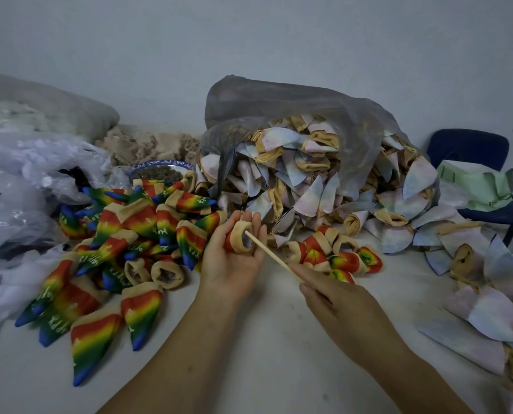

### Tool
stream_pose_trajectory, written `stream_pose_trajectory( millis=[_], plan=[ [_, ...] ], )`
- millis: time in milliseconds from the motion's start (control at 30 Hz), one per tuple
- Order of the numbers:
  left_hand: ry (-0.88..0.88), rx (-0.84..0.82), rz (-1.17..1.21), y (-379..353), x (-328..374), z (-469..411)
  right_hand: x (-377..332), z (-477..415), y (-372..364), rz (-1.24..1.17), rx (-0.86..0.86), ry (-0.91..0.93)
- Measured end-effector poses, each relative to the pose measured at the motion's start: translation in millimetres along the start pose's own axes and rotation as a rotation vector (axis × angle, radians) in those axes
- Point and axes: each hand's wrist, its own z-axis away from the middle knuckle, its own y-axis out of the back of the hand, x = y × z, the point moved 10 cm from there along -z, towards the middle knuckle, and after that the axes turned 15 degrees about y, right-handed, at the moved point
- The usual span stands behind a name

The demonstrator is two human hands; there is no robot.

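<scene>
Our left hand (234, 264) curls its fingers round a rainbow fabric cone (239, 241), its tan cuff turned toward us, held just above the middle of the table (279, 369). Our right hand (336, 297) pinches a thin wooden stick (274, 254) whose tip sits in the cone's open cuff. A heap of rainbow cones (123, 243) lies toward the left edge, and a grey bag (279, 109) spilling pastel pieces (309, 174) stands at the far edge.
</scene>
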Motion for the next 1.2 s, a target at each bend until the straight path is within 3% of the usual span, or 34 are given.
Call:
stream_pose_trajectory(
  millis=[300,700,1000,1200],
  plan=[
    [0.021,0.044,-0.211,0.7,-10.6,-1.6,1.2,-0.4,-14.8,0.048,-0.115,0.007],
    [-0.029,0.011,-0.052,-1.7,1.5,-0.8,-4.9,-1.6,-3.4,0.124,-0.002,0.018],
    [-0.014,0.087,-0.199,3.5,-5.9,-2.4,-4.2,-0.2,-12.2,0.12,-0.076,-0.022],
    [-0.049,0.032,-0.267,-4.1,-15.0,-1.6,-4.3,-1.7,-16.0,0.081,-0.063,-0.062]
  ],
)
